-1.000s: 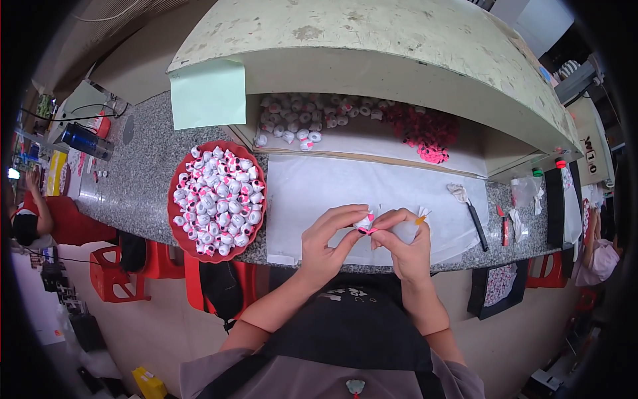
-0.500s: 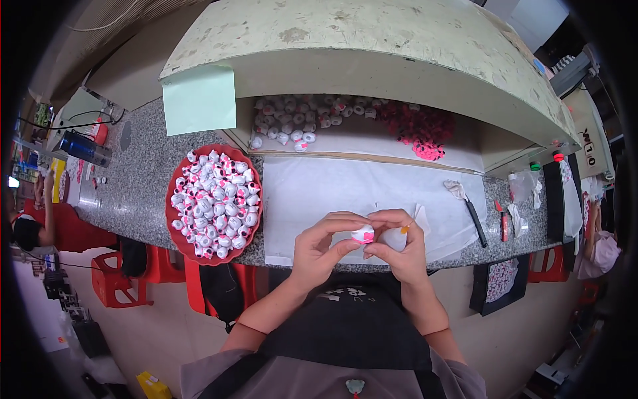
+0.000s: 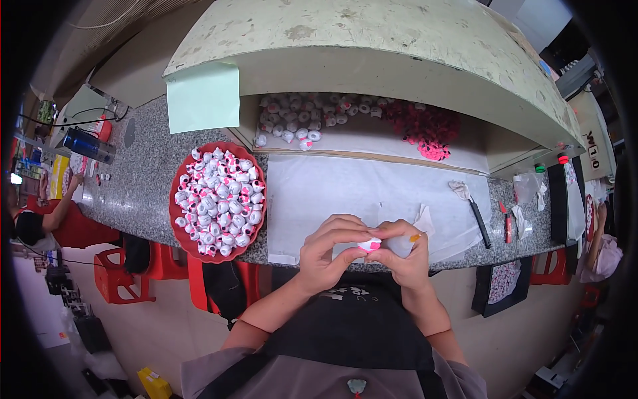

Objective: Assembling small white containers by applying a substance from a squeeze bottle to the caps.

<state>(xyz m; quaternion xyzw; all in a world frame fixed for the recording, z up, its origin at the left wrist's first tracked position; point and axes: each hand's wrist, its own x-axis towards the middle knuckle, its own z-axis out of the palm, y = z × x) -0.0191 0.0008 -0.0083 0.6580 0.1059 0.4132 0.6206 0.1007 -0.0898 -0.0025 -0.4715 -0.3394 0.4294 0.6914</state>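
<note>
A small white figure head with a pink part [image 3: 369, 245] is pinched between the fingertips of both hands, just above the table's near edge. My left hand [image 3: 323, 256] is closed on its left side. From the other side, my right hand [image 3: 410, 265] presses it with thumb and forefinger. Tucked in that same right hand is a translucent white bottle [image 3: 401, 245] with an orange tip. Left of my hands, a red scalloped basin [image 3: 177, 223] holds a heap of similar white and pink heads [image 3: 219, 199].
White paper [image 3: 319, 193] covers the work spot. A black-handled tool [image 3: 477, 223], a red lighter-like object [image 3: 508, 228] and crumpled tissue [image 3: 518, 219] lie right. Under the shelf [image 3: 372, 70] are white heads [image 3: 289, 120] and pink pieces [image 3: 433, 147]. Co-workers sit at both sides.
My right thumb and forefinger have closed in on the figure head, which is turned and more covered by fingers. The view has shifted slightly.
</note>
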